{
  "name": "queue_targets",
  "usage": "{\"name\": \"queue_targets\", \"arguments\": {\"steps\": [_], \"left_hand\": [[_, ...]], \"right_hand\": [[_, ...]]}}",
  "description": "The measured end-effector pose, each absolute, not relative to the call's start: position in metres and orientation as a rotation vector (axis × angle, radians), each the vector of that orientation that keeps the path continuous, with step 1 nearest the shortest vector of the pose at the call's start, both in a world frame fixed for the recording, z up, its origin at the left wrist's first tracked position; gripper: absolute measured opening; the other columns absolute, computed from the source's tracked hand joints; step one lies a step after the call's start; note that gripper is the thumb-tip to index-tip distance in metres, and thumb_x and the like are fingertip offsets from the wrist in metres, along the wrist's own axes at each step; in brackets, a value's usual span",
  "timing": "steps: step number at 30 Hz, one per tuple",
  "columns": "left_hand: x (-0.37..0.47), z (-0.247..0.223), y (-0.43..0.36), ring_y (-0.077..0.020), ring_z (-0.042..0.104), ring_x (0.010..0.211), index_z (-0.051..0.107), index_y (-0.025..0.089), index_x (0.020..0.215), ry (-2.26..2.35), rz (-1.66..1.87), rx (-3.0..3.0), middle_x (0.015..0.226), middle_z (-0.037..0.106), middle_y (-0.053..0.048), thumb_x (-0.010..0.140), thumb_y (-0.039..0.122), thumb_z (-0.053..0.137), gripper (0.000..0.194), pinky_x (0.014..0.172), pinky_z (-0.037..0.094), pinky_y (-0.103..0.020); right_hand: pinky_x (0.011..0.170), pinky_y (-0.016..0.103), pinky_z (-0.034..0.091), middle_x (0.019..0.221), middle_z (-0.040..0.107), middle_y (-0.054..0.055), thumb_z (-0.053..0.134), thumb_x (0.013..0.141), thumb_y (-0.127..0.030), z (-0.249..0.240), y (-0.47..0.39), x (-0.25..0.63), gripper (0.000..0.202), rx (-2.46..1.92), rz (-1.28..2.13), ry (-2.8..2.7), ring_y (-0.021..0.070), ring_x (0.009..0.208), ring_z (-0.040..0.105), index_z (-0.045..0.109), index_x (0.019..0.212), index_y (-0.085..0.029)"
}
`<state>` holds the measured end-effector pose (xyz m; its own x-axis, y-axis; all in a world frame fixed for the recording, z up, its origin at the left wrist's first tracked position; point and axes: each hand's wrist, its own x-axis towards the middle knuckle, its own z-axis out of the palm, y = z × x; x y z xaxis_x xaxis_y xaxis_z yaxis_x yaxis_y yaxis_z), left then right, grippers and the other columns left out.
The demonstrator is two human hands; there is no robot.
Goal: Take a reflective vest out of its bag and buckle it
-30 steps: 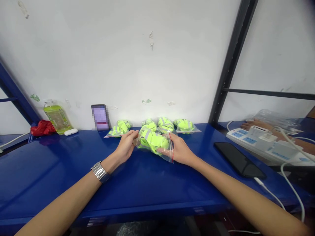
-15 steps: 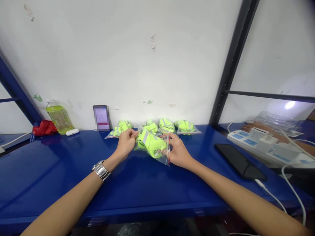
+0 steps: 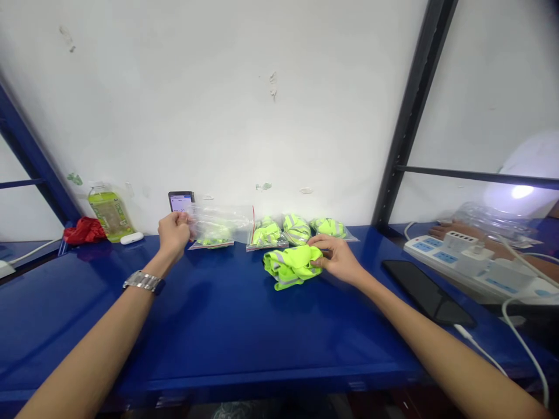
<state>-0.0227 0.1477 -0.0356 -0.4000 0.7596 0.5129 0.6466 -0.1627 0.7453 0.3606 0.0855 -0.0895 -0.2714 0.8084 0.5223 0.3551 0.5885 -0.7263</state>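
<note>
Head view: blue bench (image 3: 227, 326) against a white wall. Left hand (image 3: 173, 234) pinches an empty clear bag (image 3: 220, 223), raised left of centre. Right hand (image 3: 337, 256), fingers loosely spread, rests on the yellow vest (image 3: 290, 266), which lies on the bench, long axis left-right, well right of the bag.

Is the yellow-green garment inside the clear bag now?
No, the yellow-green garment lies bare on the blue table under the right hand, while the left hand holds the clear bag apart.

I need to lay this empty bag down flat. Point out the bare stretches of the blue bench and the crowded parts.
Bare: the blue bench in front of the loose vest, between both forearms, and the stretch from the left hand to the earbud case. Crowded: the wall edge with packed bags, and the right side with the black phone and power strip.
</note>
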Motion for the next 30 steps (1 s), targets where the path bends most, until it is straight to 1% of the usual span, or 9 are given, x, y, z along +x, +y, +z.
{"name": "queue_targets", "arguments": {"steps": [4, 7, 10, 13, 15, 18, 24, 27, 30], "left_hand": [[-0.039, -0.015, 0.174, -0.0158, 0.047, 0.048, 0.06, 0.017, 0.072, 1.862, 1.413, 1.813, 0.051, 0.052, -0.001, 0.083, 0.033, 0.048, 0.023, 0.049, 0.039, -0.027], [-0.033, 0.006, 0.189, -0.0229, 0.059, 0.073, 0.061, 0.015, 0.075, 1.887, 1.379, 1.963, 0.07, 0.062, -0.008, 0.082, 0.033, 0.053, 0.021, 0.068, 0.046, -0.032], [-0.013, 0.013, 0.184, -0.0323, 0.05, 0.112, 0.06, 0.012, 0.093, 1.978, 1.488, 2.099, 0.105, 0.061, -0.019, 0.089, 0.033, 0.043, 0.027, 0.094, 0.039, -0.042], [0.017, -0.003, 0.16, -0.0385, 0.047, 0.116, 0.057, 0.01, 0.103, 2.121, 1.241, 2.539, 0.113, 0.057, -0.024, 0.093, 0.041, 0.036, 0.039, 0.097, 0.035, -0.052], [0.034, -0.02, 0.143, -0.0428, 0.052, 0.107, 0.058, 0.01, 0.097, 2.178, 0.803, 2.704, 0.1, 0.061, -0.024, 0.092, 0.049, 0.035, 0.045, 0.09, 0.036, -0.056], [0.05, -0.042, 0.135, -0.0383, 0.061, 0.089, 0.056, 0.011, 0.098, 1.989, 0.472, 2.69, 0.087, 0.063, -0.022, 0.093, 0.052, 0.03, 0.049, 0.08, 0.042, -0.049], [0.051, -0.051, 0.173, -0.0291, 0.06, 0.098, 0.058, 0.018, 0.095, 1.606, 0.475, 2.834, 0.098, 0.064, -0.014, 0.09, 0.045, 0.042, 0.032, 0.09, 0.042, -0.04], [0.053, -0.054, 0.179, -0.033, 0.049, 0.119, 0.058, 0.017, 0.099, 1.599, 0.623, 2.877, 0.115, 0.06, -0.017, 0.088, 0.038, 0.048, 0.026, 0.104, 0.031, -0.047], [0.065, -0.055, 0.165, -0.0349, 0.041, 0.125, 0.056, 0.015, 0.107, 1.625, 0.809, 2.897, 0.127, 0.052, -0.021, 0.093, 0.033, 0.038, 0.03, 0.106, 0.026, -0.051]], "right_hand": [[0.078, 0.039, 0.053, 0.113, 0.06, 0.011, 0.067, 0.068, -0.022, -0.09, 0.092, 0.37, 0.025, -1.02, 0.61, -1.879, 0.0279, 0.103, 0.06, 0.071, 0.092, -0.017], [0.083, 0.042, 0.052, 0.12, 0.059, 0.013, 0.064, 0.075, -0.025, -0.094, 0.093, 0.366, 0.037, -1.063, 0.562, -1.956, 0.0282, 0.107, 0.059, 0.066, 0.11, -0.017], [0.088, 0.045, 0.051, 0.125, 0.059, 0.014, 0.062, 0.08, -0.029, -0.099, 0.093, 0.363, 0.044, -1.06, 0.497, -1.993, 0.0285, 0.11, 0.058, 0.06, 0.122, -0.018], [0.09, 0.045, 0.051, 0.129, 0.057, 0.013, 0.06, 0.081, -0.027, -0.1, 0.092, 0.361, 0.048, -1.052, 0.5, -2.004, 0.0278, 0.113, 0.058, 0.055, 0.129, -0.02], [0.09, 0.044, 0.052, 0.129, 0.058, 0.013, 0.06, 0.079, -0.023, -0.099, 0.09, 0.36, 0.05, -1.043, 0.534, -1.998, 0.0271, 0.112, 0.059, 0.055, 0.128, -0.019], [0.092, 0.044, 0.051, 0.121, 0.062, 0.011, 0.059, 0.071, -0.013, -0.095, 0.087, 0.357, 0.048, -1.016, 0.556, -1.996, 0.0266, 0.109, 0.061, 0.059, 0.119, -0.018], [0.089, 0.038, 0.05, 0.105, 0.065, 0.006, 0.047, 0.06, -0.001, -0.092, 0.082, 0.356, 0.05, -0.942, 0.473, -2.078, 0.0228, 0.098, 0.062, 0.059, 0.105, -0.018], [0.089, 0.037, 0.049, 0.105, 0.065, 0.006, 0.044, 0.059, 0.001, -0.092, 0.081, 0.356, 0.05, -0.875, 0.37, -2.114, 0.0223, 0.099, 0.062, 0.058, 0.103, -0.019], [0.092, 0.039, 0.046, 0.112, 0.063, 0.008, 0.042, 0.059, 0.003, -0.09, 0.077, 0.353, 0.052, -0.784, 0.13, -2.155, 0.0232, 0.106, 0.058, 0.057, 0.104, -0.02]]}}
